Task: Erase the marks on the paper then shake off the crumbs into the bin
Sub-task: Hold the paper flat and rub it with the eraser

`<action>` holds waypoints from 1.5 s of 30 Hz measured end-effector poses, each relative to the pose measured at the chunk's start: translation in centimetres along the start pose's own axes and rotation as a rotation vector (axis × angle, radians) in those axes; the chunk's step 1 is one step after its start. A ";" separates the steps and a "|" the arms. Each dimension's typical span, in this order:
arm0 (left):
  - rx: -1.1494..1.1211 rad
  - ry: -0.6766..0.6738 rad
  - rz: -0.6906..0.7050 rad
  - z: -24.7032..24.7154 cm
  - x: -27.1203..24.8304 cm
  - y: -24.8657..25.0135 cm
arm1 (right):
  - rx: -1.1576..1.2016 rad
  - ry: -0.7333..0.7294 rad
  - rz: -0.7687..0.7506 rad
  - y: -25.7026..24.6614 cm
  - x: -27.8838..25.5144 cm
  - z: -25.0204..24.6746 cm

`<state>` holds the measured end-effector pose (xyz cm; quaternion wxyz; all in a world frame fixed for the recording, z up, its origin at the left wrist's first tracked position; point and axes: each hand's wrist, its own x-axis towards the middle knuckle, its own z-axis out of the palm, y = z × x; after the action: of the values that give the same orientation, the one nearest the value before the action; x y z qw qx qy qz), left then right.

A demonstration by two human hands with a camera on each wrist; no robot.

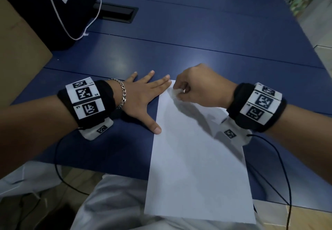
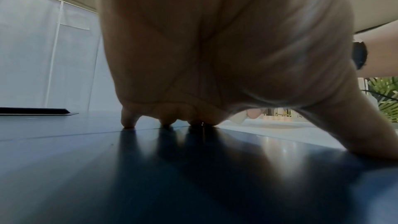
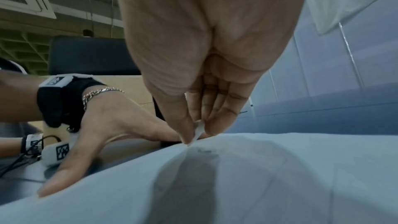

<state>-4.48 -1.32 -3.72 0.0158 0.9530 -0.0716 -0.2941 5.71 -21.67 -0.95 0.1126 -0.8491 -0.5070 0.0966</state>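
A white sheet of paper (image 1: 194, 158) lies on the blue table (image 1: 215, 37) and hangs over its near edge. My right hand (image 1: 181, 91) pinches a small white eraser (image 1: 177, 91) and holds it against the paper's far left corner. The right wrist view shows the eraser (image 3: 199, 129) between thumb and fingers, just above a faint pencil mark (image 3: 203, 150). My left hand (image 1: 142, 95) lies flat with spread fingers on the table beside the paper's left edge, its thumb (image 1: 156, 128) and forefinger touching that edge. No bin is in view.
A dark bag (image 1: 53, 10) with a white label stands at the back left, next to a brown cardboard box (image 1: 19, 50). A black cable hatch (image 1: 116, 12) is set into the table behind it. Black cables (image 1: 282, 158) run from both wristbands over the near edge.
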 end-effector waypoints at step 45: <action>0.002 0.000 -0.001 0.2 0.3 -0.2 | -0.083 -0.117 -0.066 -1.0 0.3 0.0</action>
<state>-4.31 -1.19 -4.04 0.0145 0.9530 -0.0712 -0.2942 4.99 -20.90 -0.70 0.0505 -0.8288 -0.5440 0.1212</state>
